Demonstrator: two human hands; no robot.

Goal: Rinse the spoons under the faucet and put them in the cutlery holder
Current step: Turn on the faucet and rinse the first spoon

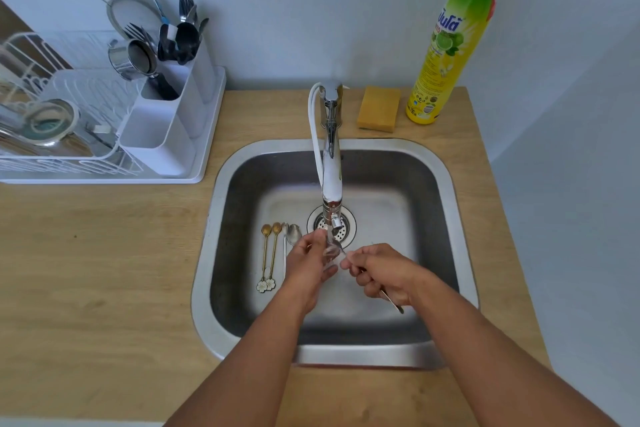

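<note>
Steel spoon [335, 247] in my right hand [382, 272], bowl held right under the faucet [331, 163] spout, where the water falls onto it. My right hand is closed around the handle, whose tail sticks out behind my palm, away from the spout. My left hand [308, 262] sits just beside the stream on its left, fingers loosely curled and partly open, fingertips at the bowl as if rubbing it; I cannot tell whether they truly pinch the metal, as the water blurs that spot.

Left of the faucet's stream, on the floor of the sink [446, 180], more spoons wait: two gold spoons with flower ends [269, 256] lie side by side, and just right of them a silver spoon [293, 235] lies partly hidden under my left hand. There may be another thin handle between them, but it is hard to make out.

To do this rinse well, I judge I should keep the bowl centred in the stream, turn the spoon so both faces get water, and slide my left fingertips over the bowl, then draw the handle through too. A firm grip matters, since wet steel slips and would drop toward the drain [341, 229] below the spout.

Far left of the faucet, on the wooden counter, stands the white cutlery holder [162, 128], its near compartment looking open, well apart from the sink. A shake over the sink first would save drips on the way.
</note>
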